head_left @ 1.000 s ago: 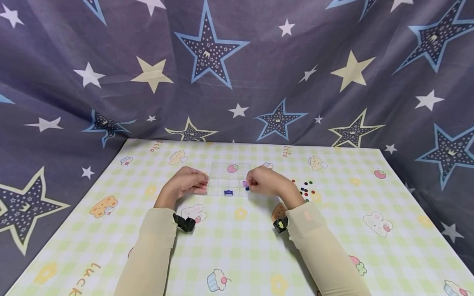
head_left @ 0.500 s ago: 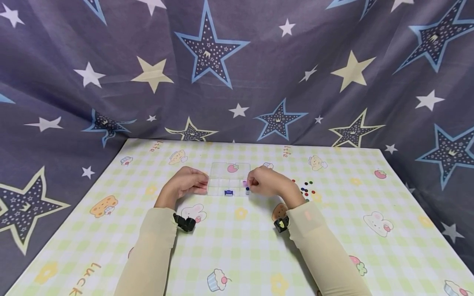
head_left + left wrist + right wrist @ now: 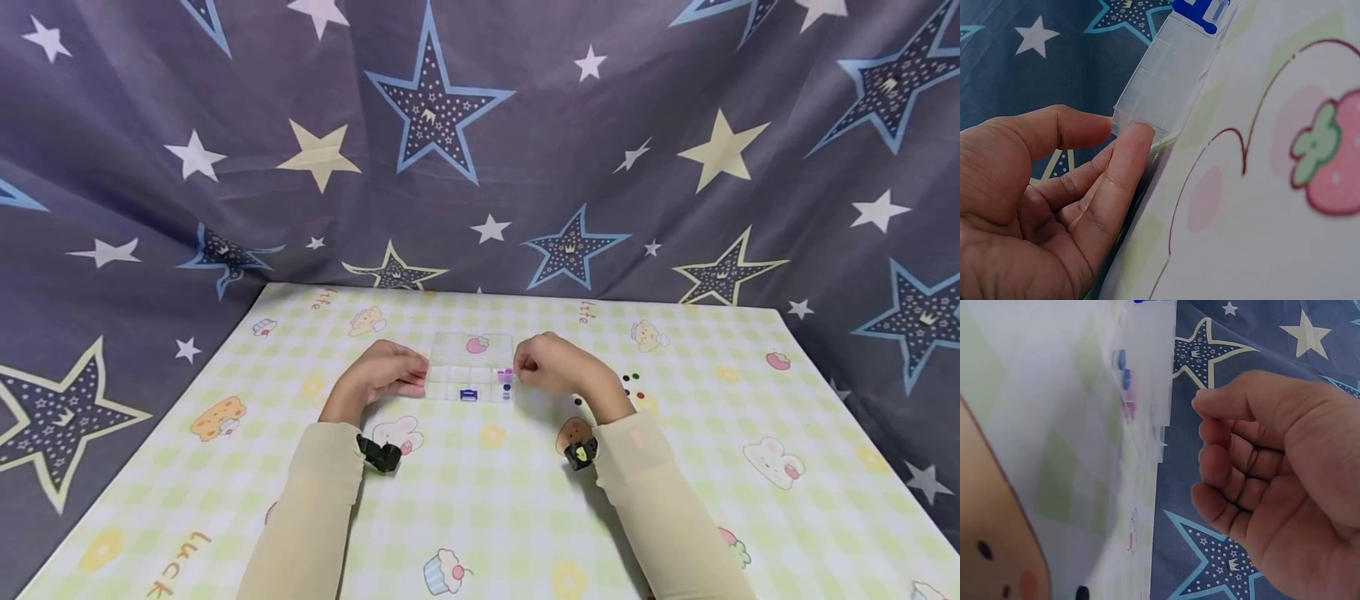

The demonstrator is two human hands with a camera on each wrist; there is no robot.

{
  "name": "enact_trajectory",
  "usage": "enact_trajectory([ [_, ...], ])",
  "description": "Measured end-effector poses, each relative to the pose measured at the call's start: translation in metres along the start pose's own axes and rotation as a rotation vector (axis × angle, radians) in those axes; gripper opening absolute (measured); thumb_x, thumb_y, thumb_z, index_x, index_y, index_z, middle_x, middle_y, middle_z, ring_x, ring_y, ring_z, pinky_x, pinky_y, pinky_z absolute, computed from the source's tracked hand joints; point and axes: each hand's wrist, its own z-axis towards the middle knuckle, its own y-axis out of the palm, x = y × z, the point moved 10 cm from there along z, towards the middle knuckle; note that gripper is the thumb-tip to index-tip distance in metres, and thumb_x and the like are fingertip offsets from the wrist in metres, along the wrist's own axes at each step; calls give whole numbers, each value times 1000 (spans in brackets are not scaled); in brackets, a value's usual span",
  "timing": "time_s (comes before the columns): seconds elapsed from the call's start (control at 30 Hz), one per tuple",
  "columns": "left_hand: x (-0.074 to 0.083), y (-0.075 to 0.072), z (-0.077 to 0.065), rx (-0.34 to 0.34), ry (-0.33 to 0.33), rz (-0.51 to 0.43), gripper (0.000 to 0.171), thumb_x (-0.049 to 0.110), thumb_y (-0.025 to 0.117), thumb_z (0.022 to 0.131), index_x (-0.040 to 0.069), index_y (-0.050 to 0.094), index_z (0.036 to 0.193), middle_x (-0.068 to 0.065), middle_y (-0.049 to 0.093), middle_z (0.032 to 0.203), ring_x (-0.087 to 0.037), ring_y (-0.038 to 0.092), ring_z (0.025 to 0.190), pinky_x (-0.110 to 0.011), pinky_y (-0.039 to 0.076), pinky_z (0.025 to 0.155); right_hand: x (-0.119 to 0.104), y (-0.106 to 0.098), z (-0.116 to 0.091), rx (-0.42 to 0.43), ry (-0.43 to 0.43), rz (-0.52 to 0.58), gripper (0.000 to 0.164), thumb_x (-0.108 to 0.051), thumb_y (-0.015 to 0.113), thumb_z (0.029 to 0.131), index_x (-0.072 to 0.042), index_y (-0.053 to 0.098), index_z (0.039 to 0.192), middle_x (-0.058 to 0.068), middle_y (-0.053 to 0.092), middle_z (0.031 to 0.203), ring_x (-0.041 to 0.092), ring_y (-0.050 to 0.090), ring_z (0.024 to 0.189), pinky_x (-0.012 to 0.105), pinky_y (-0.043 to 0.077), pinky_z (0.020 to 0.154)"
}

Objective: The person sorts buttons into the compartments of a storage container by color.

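A clear plastic compartment box (image 3: 438, 392) lies with its lid (image 3: 453, 347) folded back and a blue clasp (image 3: 468, 395) at its front. My left hand (image 3: 386, 369) pinches the box's left corner; in the left wrist view the thumb and a finger meet at that transparent end. At the right end, pink pieces (image 3: 506, 377) and a small dark blue piece (image 3: 507, 387) sit in compartments. Just off that end is my right hand (image 3: 558, 364), its fingers curled and thumb close to the index fingertip. Nothing shows between them in the right wrist view.
Small scattered beads or buttons, including a red one (image 3: 641, 396) and a dark one (image 3: 578, 402), lie around my right wrist, partly hidden by it. A patterned checked tablecloth (image 3: 480, 500) covers the table, and a starry curtain (image 3: 480, 183) hangs behind.
My right hand has drawn slightly right, away from the box's end, uncovering more of the pink pieces. The left hand keeps its hold. The head view has shifted a little.
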Motion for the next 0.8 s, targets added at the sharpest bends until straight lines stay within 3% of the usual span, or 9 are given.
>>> enact_trajectory([
  [0.2, -1, 0, 1, 3, -1, 5, 34, 3, 65, 97, -15, 61, 125, -16, 67, 92, -19, 68, 75, -32, 67, 76, 4, -15, -4, 23, 16, 34, 14, -4, 63, 96, -12, 69, 85, -3, 59, 73, 12, 50, 68, 29, 48, 68],
  [0.4, 0, 1, 0, 0, 5, -2, 34, 3, 65, 96, -16, 61, 124, -14, 68, 89, -19, 68, 74, -32, 67, 75, 10, -31, -15, 38, 22, 15, 5, -7, 68, 96, -6, 73, 98, -1, 67, 82, 12, 57, 73, 32, 55, 73],
  [0.8, 1, 0, -1, -1, 7, -10, 35, 3, 65, 97, -16, 61, 125, -14, 68, 88, -18, 68, 74, -31, 67, 74, 42, -52, -47, 52, 21, -5, 14, -1, 75, 91, -2, 76, 105, 1, 71, 81, 12, 62, 68, 29, 57, 67],
])
